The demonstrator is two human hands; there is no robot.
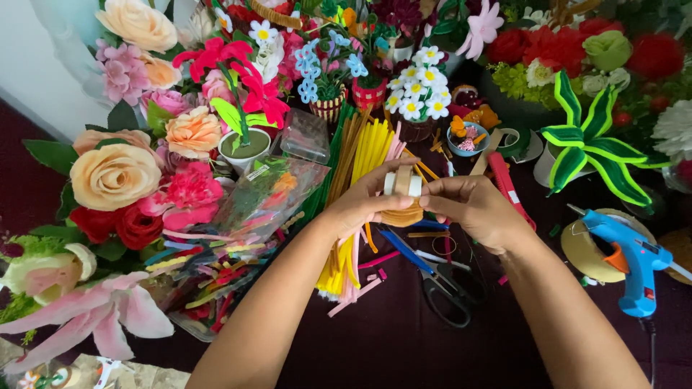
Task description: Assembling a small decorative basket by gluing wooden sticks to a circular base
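Both forearms come up from the lower edge and meet over the dark table. Left hand closes its fingers around a tan coiled piece, with a small white roll on top. Right hand pinches the same piece from the other side, probably to keep it steady. Just below lie scissors and yellow pipe cleaners; a blue glue gun rests on the right.

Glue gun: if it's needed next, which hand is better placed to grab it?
Right, probably. The blue glue gun lies on the person's right, nearer the right hand than the left hand. Both hands now grip the small white and tan piece, so the left would have to hold it alone.
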